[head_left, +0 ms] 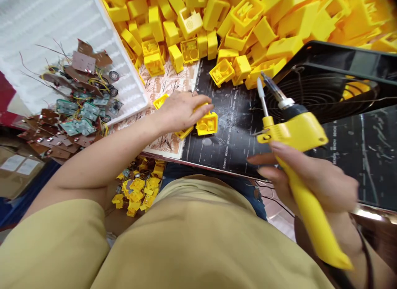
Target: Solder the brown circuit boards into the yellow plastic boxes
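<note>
**Yellow soldering gun [294,136] clasped at 3 o'clock, small yellow housing [207,124] touched near the centre**

Directions are taken from the middle of the view. At 4 o'clock, the yellow handle of the soldering gun is clamped in the right hand [319,181], with the thumb laid along its upper part. The gun is held raised over the bench, its metal tip pointed towards 11 o'clock from the handle.

The small yellow housing is set on a black mat [229,146] printed with "BENCH" lettering, its hollow side exposed. It is partly covered by the fingers of the left hand [178,111], which is reached across the work surface; whether they are closed on it or only rested there cannot be told. Other yellow parts are partly hidden beneath that hand and beside its wrist, over a patterned sheet [164,146].

From 11 to 1 o'clock, a large pile of yellow housings [176,32] is heaped at the back. At 2 o'clock, a black-framed fan [333,61] is placed against that pile. At 10 o'clock, a white foam tray [26,28] is seen, with circuit boards [77,125] and wires bunched on its near side. More yellow pieces [135,193] are gathered below the bench edge at 8 o'clock.
</note>
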`<act>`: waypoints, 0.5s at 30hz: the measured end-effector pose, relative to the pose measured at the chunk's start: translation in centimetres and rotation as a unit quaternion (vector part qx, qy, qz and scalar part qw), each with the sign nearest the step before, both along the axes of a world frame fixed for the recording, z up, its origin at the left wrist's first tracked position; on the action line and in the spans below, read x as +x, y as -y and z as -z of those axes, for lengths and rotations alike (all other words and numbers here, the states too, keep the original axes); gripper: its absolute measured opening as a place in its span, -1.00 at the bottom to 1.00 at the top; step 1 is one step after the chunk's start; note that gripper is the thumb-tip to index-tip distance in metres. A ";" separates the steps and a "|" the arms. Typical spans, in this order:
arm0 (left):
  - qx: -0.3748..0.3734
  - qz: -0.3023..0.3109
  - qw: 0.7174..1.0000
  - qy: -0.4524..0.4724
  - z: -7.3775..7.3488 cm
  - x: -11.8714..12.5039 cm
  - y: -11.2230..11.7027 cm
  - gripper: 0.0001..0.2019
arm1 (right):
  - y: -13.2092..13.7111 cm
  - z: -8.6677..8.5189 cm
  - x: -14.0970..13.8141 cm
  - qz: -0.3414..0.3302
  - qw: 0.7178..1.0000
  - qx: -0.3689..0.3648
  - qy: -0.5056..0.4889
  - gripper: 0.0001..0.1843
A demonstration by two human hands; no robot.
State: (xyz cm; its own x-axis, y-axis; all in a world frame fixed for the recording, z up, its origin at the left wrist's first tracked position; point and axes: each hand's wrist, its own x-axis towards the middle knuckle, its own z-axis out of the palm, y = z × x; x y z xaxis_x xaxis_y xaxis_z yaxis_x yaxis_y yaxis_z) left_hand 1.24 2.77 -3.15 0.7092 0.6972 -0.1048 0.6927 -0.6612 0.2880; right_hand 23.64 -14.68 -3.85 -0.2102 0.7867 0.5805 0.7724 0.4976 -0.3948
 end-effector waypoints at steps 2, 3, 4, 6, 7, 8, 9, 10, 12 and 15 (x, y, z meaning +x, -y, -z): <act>0.042 -0.034 0.999 0.008 0.2 -0.1 -0.6 -0.56 | -0.7 0.8 -0.3 -0.014 1.000 0.006 0.021 -0.52; 0.054 -0.039 0.998 0.022 0.2 -0.3 -0.7 -0.56 | -1.0 1.1 -0.4 -0.017 0.999 0.008 0.025 -0.57; 0.061 -0.039 0.997 0.040 0.2 -0.5 -0.7 -0.55 | -1.3 1.4 -0.6 -0.015 0.999 0.008 0.028 -0.61; 0.064 -0.028 0.995 0.069 0.0 -1.3 -0.1 -0.55 | -1.6 1.7 -0.9 -0.006 1.000 0.002 0.023 -0.63; 0.064 -0.022 0.995 0.075 -0.1 -1.8 0.3 -0.56 | -1.8 1.7 -1.0 -0.003 1.000 -0.001 0.020 -0.62; 0.070 -0.019 0.995 0.073 -0.3 -2.3 0.9 -0.58 | -2.0 1.8 -1.1 0.001 1.000 -0.004 0.019 -0.61; 0.082 -0.019 0.994 0.063 -0.3 -2.7 1.5 -0.59 | -2.2 1.7 -1.3 0.000 1.000 -0.006 0.020 -0.59; 0.095 -0.020 0.994 0.049 -0.4 -3.1 2.2 -0.61 | -2.6 1.7 -1.6 -0.003 1.000 -0.007 0.024 -0.58; 0.110 -0.014 0.994 0.023 -0.4 -3.8 3.3 -0.63 | -3.6 1.7 -2.4 -0.007 0.999 -0.003 0.035 -0.56; 0.087 0.022 0.995 0.032 -0.4 -4.7 4.4 -0.59 | -5.6 2.0 -4.2 -0.006 0.997 0.006 0.077 -0.52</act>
